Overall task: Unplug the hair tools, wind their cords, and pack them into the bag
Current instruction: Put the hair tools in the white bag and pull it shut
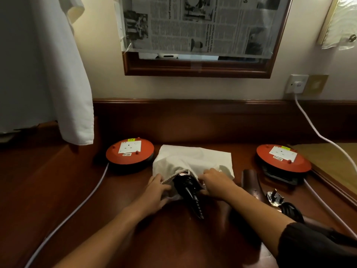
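At the far left a white cloth (63,74) hangs down beside the dark wooden surface (135,229), and a pale cable (77,209) runs up to the left red extension reel (129,154), its socket bare. Just right of that reel lies the white bag (191,159), mouth toward the person. The left hand (156,192) pinches the left edge of the bag's corded mouth, fingers curled on the cloth. Between the two hands a black hair tool (188,188) lies with its head inside the mouth and its ridged, tapering end sticking out toward the person; its long axis runs from the bag down and slightly right, so it has to slide away from the body to go fully in. The right hand (214,182) grips the right edge of the mouth, holding it spread; both hands sit equally near the tool. Further right lie a brown tool (251,184), a black plug (275,198) with coiled cord, not yet packed, and the right red reel (283,157), fed from a wall socket (297,84)
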Available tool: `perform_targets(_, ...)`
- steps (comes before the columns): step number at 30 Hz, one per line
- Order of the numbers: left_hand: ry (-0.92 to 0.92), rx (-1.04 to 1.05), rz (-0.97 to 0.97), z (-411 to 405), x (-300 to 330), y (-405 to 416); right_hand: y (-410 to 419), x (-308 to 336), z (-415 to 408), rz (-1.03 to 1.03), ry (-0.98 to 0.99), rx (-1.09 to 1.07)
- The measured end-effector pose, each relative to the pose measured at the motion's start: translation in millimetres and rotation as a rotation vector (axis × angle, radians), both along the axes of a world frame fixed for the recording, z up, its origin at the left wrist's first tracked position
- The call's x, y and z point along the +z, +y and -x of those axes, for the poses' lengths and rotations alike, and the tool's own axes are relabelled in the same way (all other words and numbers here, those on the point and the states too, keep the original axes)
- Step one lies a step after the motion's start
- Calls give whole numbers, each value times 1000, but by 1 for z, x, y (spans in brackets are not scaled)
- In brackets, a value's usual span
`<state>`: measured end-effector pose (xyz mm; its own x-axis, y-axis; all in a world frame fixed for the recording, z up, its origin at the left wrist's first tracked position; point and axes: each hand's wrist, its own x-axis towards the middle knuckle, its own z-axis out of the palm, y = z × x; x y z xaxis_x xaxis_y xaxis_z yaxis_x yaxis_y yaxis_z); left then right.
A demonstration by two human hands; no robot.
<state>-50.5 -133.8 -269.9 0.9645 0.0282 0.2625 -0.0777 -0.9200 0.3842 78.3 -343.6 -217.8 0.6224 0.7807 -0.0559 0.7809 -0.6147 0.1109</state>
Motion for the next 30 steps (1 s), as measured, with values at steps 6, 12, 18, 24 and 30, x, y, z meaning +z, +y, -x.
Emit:
perform_targets(6, -10, -139, 26, 3, 11, 0, 4, 11, 5, -89, 63, 41)
perform_targets(12, -2, -141, 197, 12, 49, 3, -23, 43, 6, -281, 174, 84)
perform_targets(18, -36, -154, 87, 11, 93, -3, -35, 68, 0, -354, 254, 50)
perform_targets(24, -26, -188, -78, 11, 127, 7, -61, 99, -10, -67, -30, 202)
perform_targets(30, -11, -206, -133, 5, 161, 9, -83, 121, -12, 52, -231, 334)
